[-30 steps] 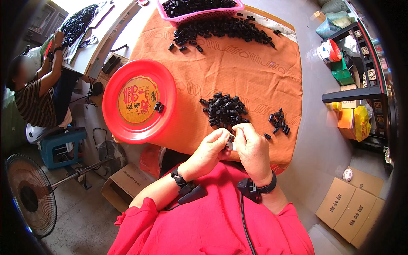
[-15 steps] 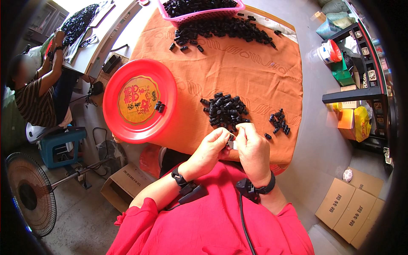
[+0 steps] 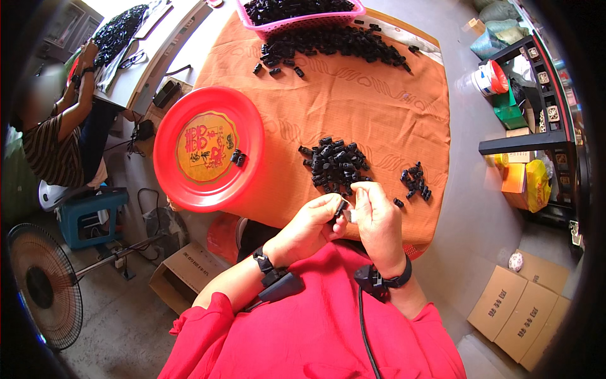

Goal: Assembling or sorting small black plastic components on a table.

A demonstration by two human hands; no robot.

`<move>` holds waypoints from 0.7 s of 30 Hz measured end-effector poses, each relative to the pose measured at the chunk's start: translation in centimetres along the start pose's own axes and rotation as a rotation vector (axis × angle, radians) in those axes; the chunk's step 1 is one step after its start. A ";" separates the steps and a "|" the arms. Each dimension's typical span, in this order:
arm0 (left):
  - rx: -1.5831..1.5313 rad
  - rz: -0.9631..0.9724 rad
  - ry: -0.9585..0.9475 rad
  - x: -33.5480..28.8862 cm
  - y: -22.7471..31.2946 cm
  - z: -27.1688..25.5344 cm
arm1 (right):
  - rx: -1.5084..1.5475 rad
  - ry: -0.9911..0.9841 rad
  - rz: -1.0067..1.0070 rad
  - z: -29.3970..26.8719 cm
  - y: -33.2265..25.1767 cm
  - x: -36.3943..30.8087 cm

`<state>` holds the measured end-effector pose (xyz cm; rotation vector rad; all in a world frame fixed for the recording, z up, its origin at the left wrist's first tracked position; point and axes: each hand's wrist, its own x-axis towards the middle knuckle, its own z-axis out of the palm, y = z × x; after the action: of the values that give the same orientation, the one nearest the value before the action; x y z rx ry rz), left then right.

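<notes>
Close to my body, at the near edge of the orange cloth, my left hand pinches a small black plastic part. Beside it, my right hand has its thumb and fingers pressed together on a thin, pale piece too small to name. A small whitish patch shows between the hands; I cannot make out what it is. Just beyond the fingertips lies a heap of similar black parts. A smaller group of black parts sits to its right.
A round red tray at left carries a couple of black parts. A pink basket full of them stands at the far edge, with a long pile before it. Another person works far left, above a fan. Cardboard boxes lie right.
My hands have drawn slightly apart, and the black part in my left hand now shows more clearly. The piles have stayed put.
</notes>
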<state>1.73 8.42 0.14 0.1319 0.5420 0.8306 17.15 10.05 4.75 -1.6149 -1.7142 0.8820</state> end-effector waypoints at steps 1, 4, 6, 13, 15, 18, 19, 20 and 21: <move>0.000 0.003 0.001 0.0 0.0 -0.2 | 0.017 -0.025 -0.026 -0.1 -0.1 -0.1; -0.022 0.000 -0.022 0.0 -0.1 -0.8 | 0.065 -0.100 -0.006 -0.3 -0.3 -0.3; -0.041 0.033 -0.008 0.0 -0.1 -0.8 | 0.098 -0.157 0.024 -0.8 -1.2 -0.4; -0.004 0.059 -0.021 0.2 -0.2 -0.9 | 0.124 -0.254 0.028 -0.8 -1.2 -0.5; 0.000 0.056 -0.106 0.1 0.1 -1.4 | 0.173 -0.251 0.054 -0.5 -1.0 -0.4; 0.037 0.055 -0.071 0.3 0.0 -1.5 | 0.195 -0.239 0.051 -0.4 -0.6 -0.3; 0.039 0.063 -0.071 0.3 0.0 -1.3 | 0.175 -0.238 0.015 -0.4 -0.5 -0.2; 0.045 0.052 -0.035 0.2 0.0 -0.9 | 0.176 -0.241 0.006 -0.5 -0.6 -0.2; 0.052 0.043 0.001 0.1 0.0 -0.7 | 0.146 -0.254 0.008 -0.6 -0.6 -0.2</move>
<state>1.46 8.39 -0.51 0.1909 0.5636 0.8589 17.30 9.92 5.57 -1.4648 -1.7656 1.2307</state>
